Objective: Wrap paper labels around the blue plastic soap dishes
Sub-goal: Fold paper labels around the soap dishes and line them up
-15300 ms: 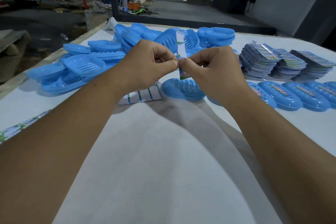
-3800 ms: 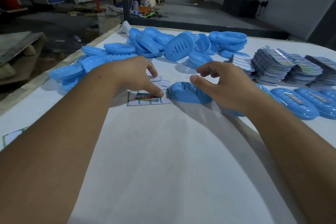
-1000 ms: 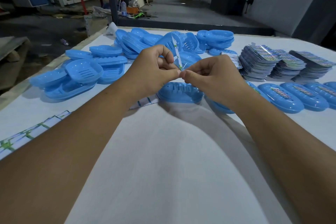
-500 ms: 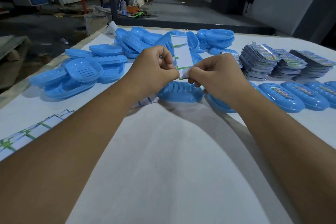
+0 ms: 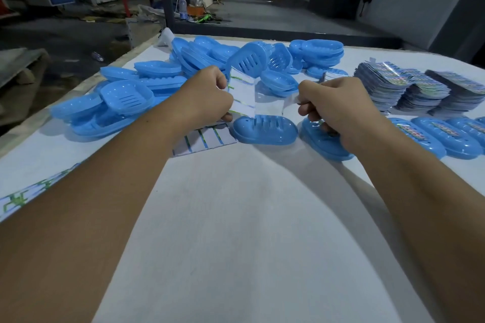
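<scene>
— Where were the hands?
— Above an upturned soap dish (image 5: pixel 263 130) on the white desk (image 5: pixel 236 217). The left hand (image 5: pixel 207 97) pinched a paper label (image 5: pixel 242 98); the right hand (image 5: pixel 338 109) gripped a clear film strip (image 5: pixel 273 103) peeling off it.
— And other dishes?
— A loose pile of dishes (image 5: pixel 183 71) lay behind the upturned dish, label stacks (image 5: pixel 420 89) to its right.

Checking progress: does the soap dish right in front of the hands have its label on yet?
Not yet. The soap dish lies bare on the table, while the label is held above it between both hands.
</scene>
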